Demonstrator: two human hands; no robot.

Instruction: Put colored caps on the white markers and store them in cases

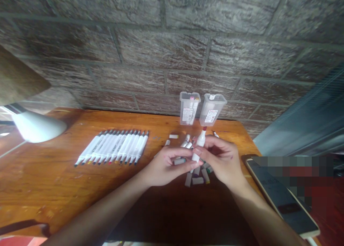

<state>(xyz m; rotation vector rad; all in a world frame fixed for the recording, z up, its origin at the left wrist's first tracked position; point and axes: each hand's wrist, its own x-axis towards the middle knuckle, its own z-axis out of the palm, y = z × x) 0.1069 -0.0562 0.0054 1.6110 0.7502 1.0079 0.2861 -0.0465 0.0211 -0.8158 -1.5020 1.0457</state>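
Between my two hands is a white marker (pixel 200 141), tilted, its dark red tip uncovered and pointing up and away. My left hand (pixel 168 165) pinches its lower end with thumb and forefinger. Higher on the barrel, my right hand (pixel 221 158) grips it with thumb and fingers. Under and around the hands lie several loose caps (pixel 198 181) and a few white markers (pixel 185 141), partly hidden by my fingers. To the left, a row of uncapped white markers (pixel 111 147) lies side by side, with dark tips at the far end.
Two clear plastic boxes (pixel 188 111) stand at the back by the stone wall (pixel 139 52); the left one holds some markers. A lamp with a white base (pixel 37 126) is at the left. A phone (pixel 282 199) lies along the right edge of the wooden table (pixel 53 188).
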